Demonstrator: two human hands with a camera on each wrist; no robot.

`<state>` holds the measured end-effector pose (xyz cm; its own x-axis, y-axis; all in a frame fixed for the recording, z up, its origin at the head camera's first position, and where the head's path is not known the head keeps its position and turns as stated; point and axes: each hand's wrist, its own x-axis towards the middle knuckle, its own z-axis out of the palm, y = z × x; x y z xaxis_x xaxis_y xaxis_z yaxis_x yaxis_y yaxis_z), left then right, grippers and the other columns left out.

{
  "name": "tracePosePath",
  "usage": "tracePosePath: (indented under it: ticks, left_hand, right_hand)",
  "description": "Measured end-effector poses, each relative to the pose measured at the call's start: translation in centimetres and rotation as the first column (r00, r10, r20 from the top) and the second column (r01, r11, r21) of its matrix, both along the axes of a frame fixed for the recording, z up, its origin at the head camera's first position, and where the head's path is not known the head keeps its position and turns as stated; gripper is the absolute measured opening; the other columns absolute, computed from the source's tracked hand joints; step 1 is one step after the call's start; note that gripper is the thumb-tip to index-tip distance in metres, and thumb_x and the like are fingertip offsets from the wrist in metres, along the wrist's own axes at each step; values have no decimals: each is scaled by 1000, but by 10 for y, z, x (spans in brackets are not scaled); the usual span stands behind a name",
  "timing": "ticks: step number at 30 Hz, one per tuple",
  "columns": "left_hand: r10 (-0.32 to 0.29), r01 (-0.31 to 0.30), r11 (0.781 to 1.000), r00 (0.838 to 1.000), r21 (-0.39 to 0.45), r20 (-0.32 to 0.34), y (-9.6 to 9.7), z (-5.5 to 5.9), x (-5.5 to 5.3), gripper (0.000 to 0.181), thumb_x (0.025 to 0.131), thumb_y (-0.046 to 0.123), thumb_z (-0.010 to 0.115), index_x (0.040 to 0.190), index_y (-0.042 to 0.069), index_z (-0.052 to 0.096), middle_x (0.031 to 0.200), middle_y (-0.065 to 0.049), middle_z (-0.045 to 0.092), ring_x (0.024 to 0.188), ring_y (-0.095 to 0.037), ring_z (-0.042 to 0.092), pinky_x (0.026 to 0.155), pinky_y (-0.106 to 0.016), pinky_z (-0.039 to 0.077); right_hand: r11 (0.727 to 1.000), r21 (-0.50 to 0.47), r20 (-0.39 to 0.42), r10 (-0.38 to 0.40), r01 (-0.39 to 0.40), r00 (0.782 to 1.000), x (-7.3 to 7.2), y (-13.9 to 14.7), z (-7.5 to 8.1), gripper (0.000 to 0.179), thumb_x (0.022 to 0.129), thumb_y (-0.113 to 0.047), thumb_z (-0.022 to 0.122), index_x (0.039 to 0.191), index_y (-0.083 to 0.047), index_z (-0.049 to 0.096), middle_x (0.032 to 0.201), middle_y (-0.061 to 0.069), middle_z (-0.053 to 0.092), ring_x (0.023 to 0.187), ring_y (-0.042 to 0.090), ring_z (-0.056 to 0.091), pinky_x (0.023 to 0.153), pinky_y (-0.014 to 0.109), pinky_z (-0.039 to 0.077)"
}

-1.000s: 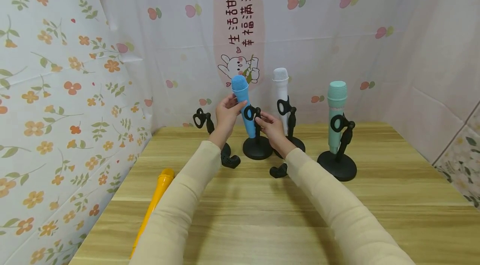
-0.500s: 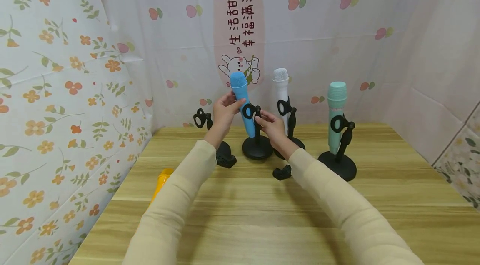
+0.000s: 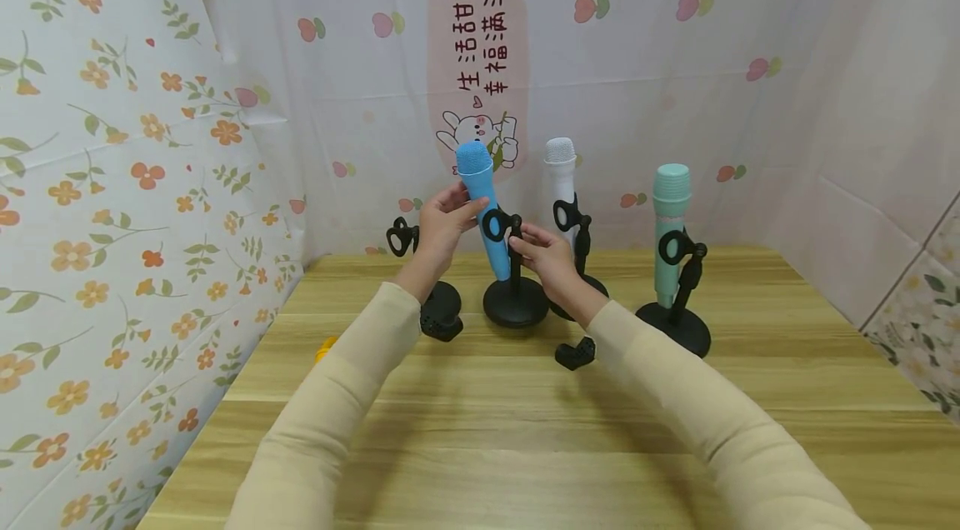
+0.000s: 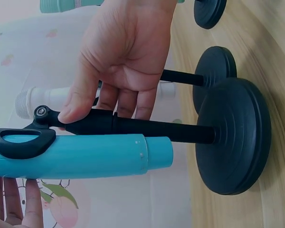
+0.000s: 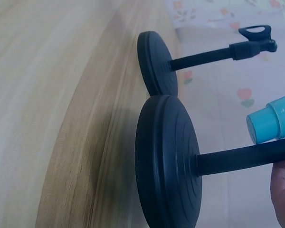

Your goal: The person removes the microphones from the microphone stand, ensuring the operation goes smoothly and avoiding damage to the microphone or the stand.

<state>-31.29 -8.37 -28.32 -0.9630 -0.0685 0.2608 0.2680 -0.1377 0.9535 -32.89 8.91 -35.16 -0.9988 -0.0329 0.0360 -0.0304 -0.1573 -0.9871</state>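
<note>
In the head view my left hand (image 3: 442, 223) holds a blue microphone (image 3: 491, 240) by its upper body, thumb in front. The microphone leans a little, head up and to the left, against the back of a black clip (image 3: 495, 223) on a desk stand. My right hand (image 3: 546, 257) pinches that stand's post just under the clip. In the left wrist view the right thumb presses the post (image 4: 161, 130), and the clip curves over the blue microphone (image 4: 85, 156). The stand's round base (image 5: 168, 161) shows near the table in the right wrist view.
A white microphone (image 3: 561, 180) and a mint-green microphone (image 3: 667, 251) stand in their own black stands to the right. Left of my hands is a stand with a bare clip (image 3: 401, 238). An orange-yellow microphone (image 3: 326, 347) lies mostly hidden behind my left sleeve.
The blue microphone and its stand have shifted slightly left, the base a little closer to me. My left forearm has moved left and covers more of the orange-yellow microphone. Both holds stay the same.
</note>
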Motion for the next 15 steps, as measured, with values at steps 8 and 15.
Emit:
tracePosePath:
  ticks: [8,15]
  left_hand:
    - [-24,23,1000,1000,-18,-5,-4,2,8,44,87,13,75,129,7,62,123,-13,65,106,-22,66,91,-40,55]
    - [-51,51,998,999,-25,2,-6,2,16,45,86,13,75,129,6,61,123,-14,65,105,-21,66,91,-41,55]
  right_hand:
    - [999,-33,20,44,-43,999,10,0,2,46,94,-11,65,138,-6,53,125,7,56,109,14,60,100,38,48]
    - [997,-29,36,79,-78,996,21,5,3,49,95,-12,64,141,-6,50,132,8,53,115,15,57,100,36,47]
